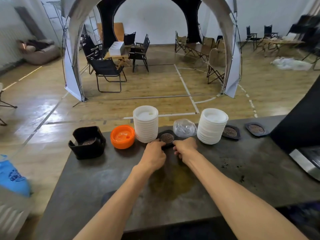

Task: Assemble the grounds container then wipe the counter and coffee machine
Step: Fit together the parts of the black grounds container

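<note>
A dark coaster-like disc with a patterned metal centre point(166, 138) lies near the far edge of the dark counter point(103, 174). My left hand point(155, 154) grips its left rim and my right hand point(185, 147) its right rim. A black square holder point(87, 142) with a similar patterned piece inside stands at the far left of the counter. The black coffee machine point(301, 125) rises at the right edge, its metal tray point(306, 163) jutting out. A yellowish spill point(173, 184) and dark grounds point(225, 165) stain the counter.
An orange lid point(122, 136), two stacks of white lids point(145, 124) point(212, 126) and a clear dome lid point(185, 128) line the far edge. Two more patterned discs point(231, 132) point(257, 129) lie to the right. A blue bag point(13, 177) sits at the left.
</note>
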{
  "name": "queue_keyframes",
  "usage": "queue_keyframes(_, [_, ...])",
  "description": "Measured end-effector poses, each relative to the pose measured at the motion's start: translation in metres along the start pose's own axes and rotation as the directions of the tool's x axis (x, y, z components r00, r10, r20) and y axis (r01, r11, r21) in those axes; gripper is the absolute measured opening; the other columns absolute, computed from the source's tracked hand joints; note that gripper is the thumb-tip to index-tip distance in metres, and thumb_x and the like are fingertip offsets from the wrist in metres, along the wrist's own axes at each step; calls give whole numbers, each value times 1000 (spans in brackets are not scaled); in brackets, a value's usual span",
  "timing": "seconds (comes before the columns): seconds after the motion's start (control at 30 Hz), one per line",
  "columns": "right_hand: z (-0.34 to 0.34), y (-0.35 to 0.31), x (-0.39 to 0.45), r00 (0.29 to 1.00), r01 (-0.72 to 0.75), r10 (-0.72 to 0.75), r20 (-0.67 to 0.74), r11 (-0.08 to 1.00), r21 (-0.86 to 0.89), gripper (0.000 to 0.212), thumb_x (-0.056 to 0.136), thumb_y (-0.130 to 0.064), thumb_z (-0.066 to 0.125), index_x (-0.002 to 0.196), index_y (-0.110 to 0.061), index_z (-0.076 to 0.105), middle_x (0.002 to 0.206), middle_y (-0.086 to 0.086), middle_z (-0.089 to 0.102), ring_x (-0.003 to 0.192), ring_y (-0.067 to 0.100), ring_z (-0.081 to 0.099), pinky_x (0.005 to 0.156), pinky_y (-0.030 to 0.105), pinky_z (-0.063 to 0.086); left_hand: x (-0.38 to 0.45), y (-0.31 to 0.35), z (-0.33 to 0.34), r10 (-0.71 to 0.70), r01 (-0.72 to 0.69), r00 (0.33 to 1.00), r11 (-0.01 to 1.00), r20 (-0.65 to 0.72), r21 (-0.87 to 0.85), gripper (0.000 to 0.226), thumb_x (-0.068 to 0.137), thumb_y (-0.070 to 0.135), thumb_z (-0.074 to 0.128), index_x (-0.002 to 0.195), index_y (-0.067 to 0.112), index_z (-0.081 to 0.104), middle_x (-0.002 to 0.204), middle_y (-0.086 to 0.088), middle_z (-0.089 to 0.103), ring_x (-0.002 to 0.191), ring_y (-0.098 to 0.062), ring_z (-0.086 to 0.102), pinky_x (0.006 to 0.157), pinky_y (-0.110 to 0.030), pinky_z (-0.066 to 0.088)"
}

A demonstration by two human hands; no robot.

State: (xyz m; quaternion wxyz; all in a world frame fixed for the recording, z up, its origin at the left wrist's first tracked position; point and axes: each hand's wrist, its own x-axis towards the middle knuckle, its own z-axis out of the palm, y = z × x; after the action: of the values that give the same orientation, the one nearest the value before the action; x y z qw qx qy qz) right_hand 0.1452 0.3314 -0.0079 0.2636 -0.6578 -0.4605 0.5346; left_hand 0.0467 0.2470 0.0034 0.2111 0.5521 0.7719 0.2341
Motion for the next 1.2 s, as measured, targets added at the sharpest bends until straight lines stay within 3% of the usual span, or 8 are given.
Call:
queue_keyframes(0.13, [2, 3, -4, 997, -30, 29, 73, 999, 11, 13, 89, -8, 63, 92, 4, 66, 58, 8, 65, 27, 10, 50, 33, 16, 32, -9, -5, 1, 44, -44, 999, 994, 4, 101, 53, 82, -3, 46, 127, 17, 66, 140, -16, 51, 131, -33, 43, 109, -31, 28])
queue_keyframes(0.2, [0, 2, -4, 997, -22, 20, 70, 1000, 18, 15, 92, -10, 60, 97, 2, 65, 61, 7, 67, 29, 10, 54, 34, 16, 35, -11, -9, 2, 30, -32, 999, 991, 20, 133, 51, 85, 1, 45, 129, 19, 64, 148, -14, 44, 136, -31, 37, 112, -31, 25])
queue_keyframes(0.33, [0, -3, 3, 999, -11, 8, 41, 997, 74, 24, 93, -10, 59, 113, 2, 61, 63, 8, 69, 32, 10, 59, 31, 15, 34, -11, -7, -2, -57, 55, 996, 998, -66, -38, 49, 79, -3, 46, 121, 11, 67, 125, -10, 65, 119, -26, 55, 97, -26, 38])
queue_keyframes(0.5, [6, -6, 6, 998, -44, 39, 52, 996, 81, 31, 93, -3, 55, 123, 0, 58, 68, 8, 70, 33, 11, 60, 30, 15, 33, -9, 1, -3, -136, 135, 991, 970, 11, -200, 45, 87, 1, 43, 127, 14, 60, 126, -6, 63, 117, -21, 56, 91, -22, 39])
queue_keyframes(0.7, [-8, -2, -4, 985, -99, 82, 153, 989, 108, 10, 91, -2, 54, 94, 0, 63, 65, 7, 63, 33, 9, 52, 32, 16, 30, -15, -7, 2, -142, 130, 989, 960, -30, -247, 40, 87, 2, 45, 122, 15, 61, 116, -2, 66, 101, -12, 56, 82, -18, 38])
queue_keyframes(0.87, [-50, 6, -32, 948, 30, -48, 315, 998, 60, 17, 92, -5, 60, 75, -4, 62, 56, 7, 56, 37, 12, 45, 31, 17, 28, -29, -12, -7, -169, 79, 960, 928, -222, -364, 23, 94, 15, 55, 116, 16, 63, 106, 3, 68, 88, -7, 61, 76, -18, 42])
queue_keyframes(1.03, [-91, -9, -84, 835, 209, -175, 521, 978, -6, 14, 94, -15, 62, 84, -7, 67, 62, 6, 60, 45, 13, 47, 40, 18, 36, -56, -3, -46, -61, -7, 993, 830, -103, -558, 17, 98, 27, 55, 97, 19, 70, 75, -8, 68, 60, -7, 57, 62, -23, 47])
queue_keyframes(1.2, [-60, -19, -115, 802, 212, -253, 541, 967, 138, 17, 95, -16, 62, 83, -6, 68, 65, 9, 62, 45, 15, 50, 36, 19, 30, -86, -12, -86, -123, 5, 983, 760, -137, -650, 18, 97, 10, 56, 90, 2, 70, 63, 0, 61, 51, -4, 50, 52, -16, 44])
